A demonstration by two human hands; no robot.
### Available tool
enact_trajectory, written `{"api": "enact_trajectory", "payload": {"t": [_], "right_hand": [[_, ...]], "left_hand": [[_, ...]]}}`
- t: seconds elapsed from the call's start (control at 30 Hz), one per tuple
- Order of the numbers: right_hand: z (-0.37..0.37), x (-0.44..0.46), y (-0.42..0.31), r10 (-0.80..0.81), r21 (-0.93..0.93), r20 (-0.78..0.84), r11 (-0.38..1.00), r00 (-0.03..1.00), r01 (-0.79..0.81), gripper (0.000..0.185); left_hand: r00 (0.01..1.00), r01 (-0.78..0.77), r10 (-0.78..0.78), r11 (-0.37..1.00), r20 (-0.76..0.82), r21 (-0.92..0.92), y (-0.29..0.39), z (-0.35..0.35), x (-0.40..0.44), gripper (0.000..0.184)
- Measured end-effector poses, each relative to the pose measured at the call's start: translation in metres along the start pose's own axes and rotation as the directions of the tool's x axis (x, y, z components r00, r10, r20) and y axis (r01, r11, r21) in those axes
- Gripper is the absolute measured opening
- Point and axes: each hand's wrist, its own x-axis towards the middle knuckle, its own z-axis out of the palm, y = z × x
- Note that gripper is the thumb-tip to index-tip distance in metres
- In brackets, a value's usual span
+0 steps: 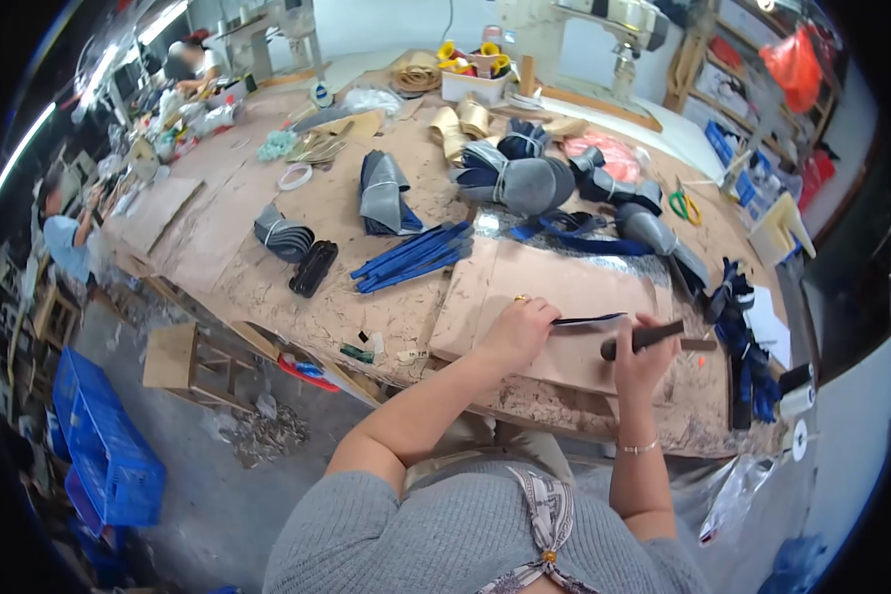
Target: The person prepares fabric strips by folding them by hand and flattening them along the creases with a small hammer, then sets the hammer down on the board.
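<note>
A narrow dark blue strip (pixel 589 319) lies across the tan board in front of me. My left hand (pixel 520 332) is closed on its left end, thumb and fingers pressed together. On the strip's right side, my right hand (pixel 645 361) is wrapped round a dark brown hammer-like tool (pixel 655 336), with a brown bar (pixel 700 345) sticking out to the right. The fingertips of that hand come close to the strip's right end; whether they pinch it I cannot tell. Beneath both hands is the tan board (pixel 525 282).
Blue strips (pixel 411 257), grey-blue rolled bundles (pixel 383 193) and a black case (pixel 313 268) lie on the worktable. Green-handled scissors (pixel 684 205) are at the right. Behind stands a sewing machine (pixel 624 40). A wooden stool (pixel 173 358) and blue crate (pixel 104 445) are on the floor. People sit far left.
</note>
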Motion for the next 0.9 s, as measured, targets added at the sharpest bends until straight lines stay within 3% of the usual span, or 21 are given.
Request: {"api": "enact_trajectory", "payload": {"t": [0.07,0.17,0.27,0.3,0.4,0.47,0.5,0.6,0.63,0.73,0.83,0.9], "right_hand": [[-0.001,-0.013,0.014,-0.025,-0.058,0.031,0.998,0.999,0.027,0.025],[-0.01,-0.018,0.011,0.075,-0.002,0.045,0.997,0.996,-0.075,0.029],[-0.009,-0.014,0.012,-0.005,-0.034,0.057,0.999,0.998,0.007,0.031],[-0.008,-0.01,0.009,-0.042,-0.023,0.05,0.999,0.998,0.043,0.032],[0.002,-0.003,0.01,-0.08,0.008,0.06,0.997,0.995,0.079,0.035],[0.004,-0.002,0.01,-0.07,0.033,0.058,0.997,0.996,0.068,0.037],[0.005,-0.002,0.011,-0.065,0.045,0.052,0.997,0.997,0.062,0.037],[0.004,-0.003,0.012,-0.058,0.058,0.059,0.997,0.997,0.055,0.038],[0.005,-0.005,0.014,-0.052,0.062,0.059,0.997,0.997,0.049,0.038],[0.005,-0.005,0.014,-0.03,0.073,0.065,0.997,0.997,0.025,0.039],[0.004,-0.003,0.014,-0.057,0.078,0.052,0.996,0.997,0.052,0.038],[0.005,-0.003,0.013,-0.055,0.07,0.058,0.996,0.997,0.051,0.037]], "left_hand": [[0.999,0.013,-0.011,0.999,0.053,-0.038,-0.01,-0.008,-0.001,0.018],[0.973,0.155,-0.155,0.988,-0.171,-0.014,-0.052,-0.055,-0.023,0.017],[0.884,0.372,-0.21,0.857,-0.418,0.357,-0.092,-0.108,-0.048,0.025],[0.821,0.454,-0.201,0.799,-0.535,0.395,-0.087,-0.112,-0.049,0.032],[0.903,0.245,-0.064,0.889,-0.424,0.387,-0.048,-0.096,-0.01,0.036],[0.974,-0.02,0.091,0.946,-0.207,0.324,-0.036,-0.066,0.029,0.03],[0.987,-0.072,0.095,0.983,-0.132,0.169,-0.025,-0.048,0.05,0.026],[0.963,-0.268,0.27,0.951,0.013,0.153,-0.025,0.019,0.122,0.027],[0.957,-0.289,0.287,0.945,0.037,0.155,-0.03,0.043,0.142,0.026],[0.991,-0.13,0.133,0.989,-0.031,0.066,-0.031,0.1,0.188,0.024],[0.998,-0.016,0.008,0.993,0.064,0.113,-0.021,0.117,0.196,0.024],[0.998,-0.062,0.061,0.995,0.025,0.082,-0.024,0.124,0.194,0.025]]}}
